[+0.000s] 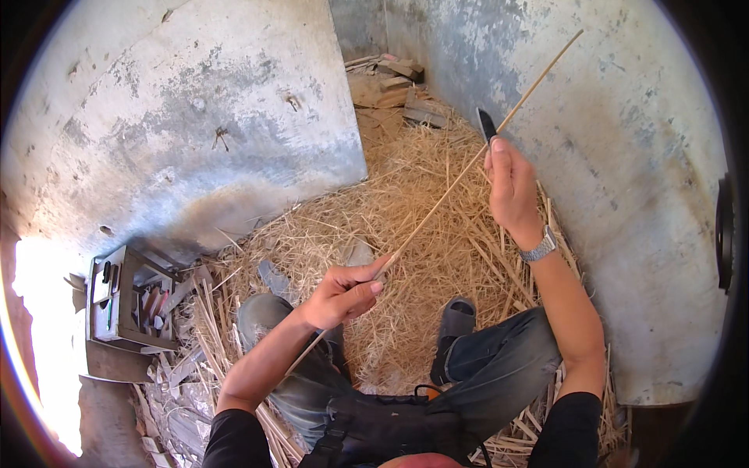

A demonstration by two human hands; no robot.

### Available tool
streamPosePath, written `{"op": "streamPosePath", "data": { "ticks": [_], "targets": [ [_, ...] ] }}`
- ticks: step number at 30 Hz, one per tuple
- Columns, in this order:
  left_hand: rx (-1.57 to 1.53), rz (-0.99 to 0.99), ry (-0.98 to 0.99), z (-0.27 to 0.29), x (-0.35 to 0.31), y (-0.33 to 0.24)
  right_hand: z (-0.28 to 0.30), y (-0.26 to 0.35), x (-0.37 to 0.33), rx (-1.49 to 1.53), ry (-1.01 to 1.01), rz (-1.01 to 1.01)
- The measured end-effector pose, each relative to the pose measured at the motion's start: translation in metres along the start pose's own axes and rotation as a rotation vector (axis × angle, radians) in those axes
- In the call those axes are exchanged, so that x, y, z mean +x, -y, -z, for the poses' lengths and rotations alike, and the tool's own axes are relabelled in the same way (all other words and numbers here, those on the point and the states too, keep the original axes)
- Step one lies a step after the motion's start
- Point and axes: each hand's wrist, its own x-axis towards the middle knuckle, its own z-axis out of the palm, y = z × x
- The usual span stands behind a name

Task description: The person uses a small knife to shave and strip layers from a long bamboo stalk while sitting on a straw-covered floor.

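Observation:
A long, thin wooden strip (441,201) slants from beside my left knee up to the far right. My left hand (341,295) is closed around its lower part, and the thumb lies along it. Further out, my right hand (512,186) grips a knife whose short dark blade (487,125) sticks up past the fingertips. The strip runs right beside the blade and the right fingers; whether the edge touches it I cannot tell. The knife's handle is hidden in the hand. A metal watch (538,245) sits on my right wrist.
Shavings (398,214) cover the floor between my legs. A small wooden stool (129,300) with tools on and inside it stands at the left. Wood blocks (402,72) lie in the far corner. Worn plaster walls (640,179) rise on both sides, and split strips lie around my legs.

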Motion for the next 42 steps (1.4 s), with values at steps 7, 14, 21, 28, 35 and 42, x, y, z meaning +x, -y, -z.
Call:
{"op": "streamPosePath", "data": {
  "ticks": [7, 14, 21, 28, 35, 42],
  "targets": [
    [-0.132, -0.032, -0.052, -0.006, 0.008, 0.001, -0.022, 0.019, -0.020, -0.153, 0.267, 0.003],
    [-0.157, -0.091, -0.156, 0.008, 0.011, -0.006, -0.060, 0.066, -0.060, -0.038, 0.485, 0.062],
    [-0.059, -0.090, -0.092, -0.003, 0.001, -0.022, -0.035, 0.060, -0.020, 0.296, 0.317, -0.178],
    [0.103, 0.071, 0.065, 0.001, -0.041, -0.034, 0.004, 0.058, 0.000, 0.578, 0.227, -0.521],
    [0.470, 0.196, -0.157, 0.024, -0.173, -0.038, 0.030, 0.039, 0.011, 0.683, 0.127, -0.612],
    [0.573, 0.242, -0.464, 0.015, -0.264, -0.005, 0.022, 0.037, 0.017, 0.701, 0.107, -0.594]
  ]
}}
